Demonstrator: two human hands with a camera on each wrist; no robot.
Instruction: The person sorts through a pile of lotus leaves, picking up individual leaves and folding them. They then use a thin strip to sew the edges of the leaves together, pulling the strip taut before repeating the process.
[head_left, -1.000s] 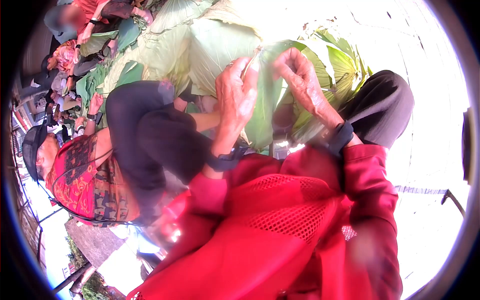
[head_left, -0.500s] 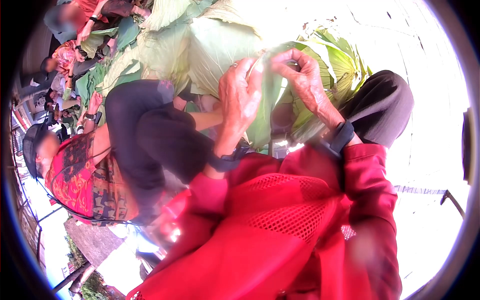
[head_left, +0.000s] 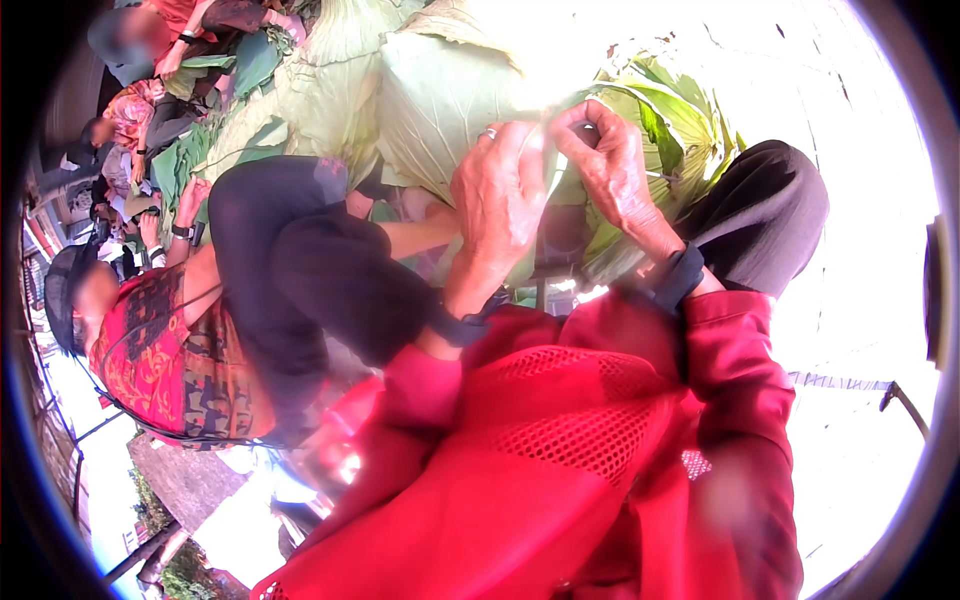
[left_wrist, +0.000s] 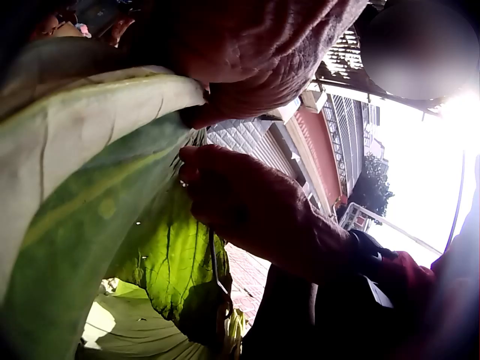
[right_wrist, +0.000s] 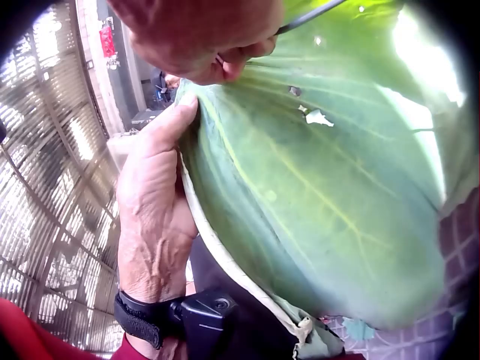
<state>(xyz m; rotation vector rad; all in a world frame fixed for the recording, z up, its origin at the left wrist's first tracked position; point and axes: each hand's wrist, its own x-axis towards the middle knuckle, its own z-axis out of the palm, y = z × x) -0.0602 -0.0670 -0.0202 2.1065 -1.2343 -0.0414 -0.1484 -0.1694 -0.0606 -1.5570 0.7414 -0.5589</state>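
Note:
A large green leaf (right_wrist: 315,202) with pale veins, small holes and a whitish folded edge hangs between my two hands. My left hand (head_left: 500,195) pinches its upper edge between thumb and fingers. Close beside it, my right hand (head_left: 610,160) has its thumb and index fingertip together at the same edge, as the right wrist view shows from near. A thin dark rod (left_wrist: 217,262) with a bent end slants down below the right hand, in front of a sunlit leaf. The right hand's fingertips partly cover the leaf's top.
Broad pale leaves (head_left: 440,110) spread in front of me, and bright yellow-green leaves (head_left: 700,130) lie by my right knee (head_left: 765,220). A person in a patterned red top (head_left: 150,350) sits close on my left, with others farther back. A corrugated wall (right_wrist: 45,195) stands behind.
My left hand has moved right, closer to the right hand, and turned so its back shows more. The right hand stays nearly in place, its fingertips still together. The held leaf shifts with them.

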